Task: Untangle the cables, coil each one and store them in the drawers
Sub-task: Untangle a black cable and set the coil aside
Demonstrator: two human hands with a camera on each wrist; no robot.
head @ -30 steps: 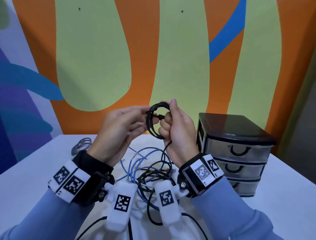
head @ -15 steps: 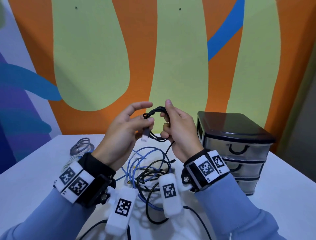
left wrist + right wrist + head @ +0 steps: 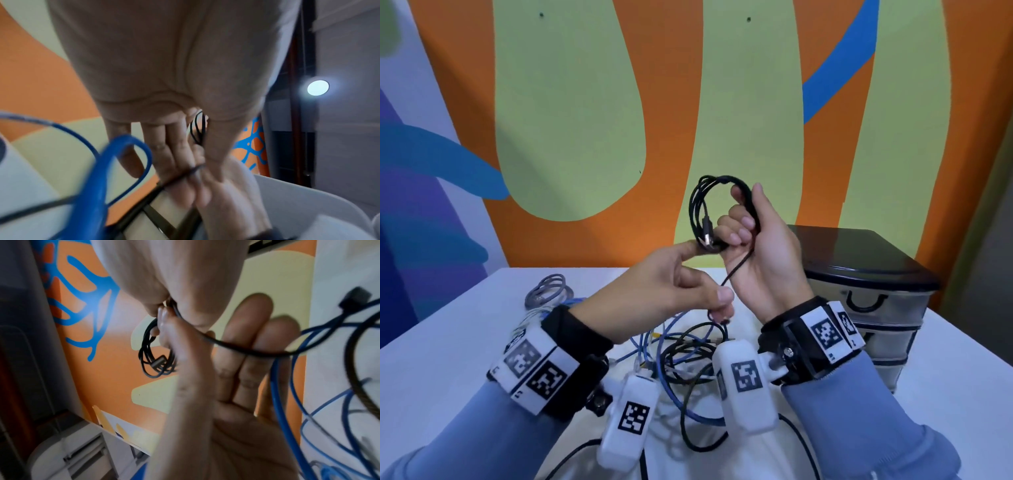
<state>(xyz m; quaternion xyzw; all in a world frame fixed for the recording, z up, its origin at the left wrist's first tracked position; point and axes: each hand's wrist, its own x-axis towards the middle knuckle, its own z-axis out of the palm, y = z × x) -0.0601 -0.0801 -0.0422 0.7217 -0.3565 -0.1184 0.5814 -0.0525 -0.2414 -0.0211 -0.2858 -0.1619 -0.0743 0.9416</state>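
A black cable (image 3: 694,205), wound into a small coil with a USB plug (image 3: 708,236) hanging in the loop, is held up in front of the wall. My right hand (image 3: 743,226) grips the coil's right side, thumb up. My left hand (image 3: 698,277) is just below it: its index fingertip touches the bottom of the coil, and thumb and fingers pinch the loose black tail (image 3: 732,274) that runs down from it. In the right wrist view the coil (image 3: 152,360) hangs beyond my fingers. The black three-drawer unit (image 3: 859,274) stands at the right with its drawers shut.
On the white table (image 3: 448,359) under my hands lies a tangle of blue cable (image 3: 654,342) and black cable (image 3: 688,363). A coiled grey cable (image 3: 548,291) lies at the back left. The painted wall is close behind the table.
My right hand has lifted the coil higher. My left hand has let go near the plug, dropped lower and now pinches the trailing black tail.
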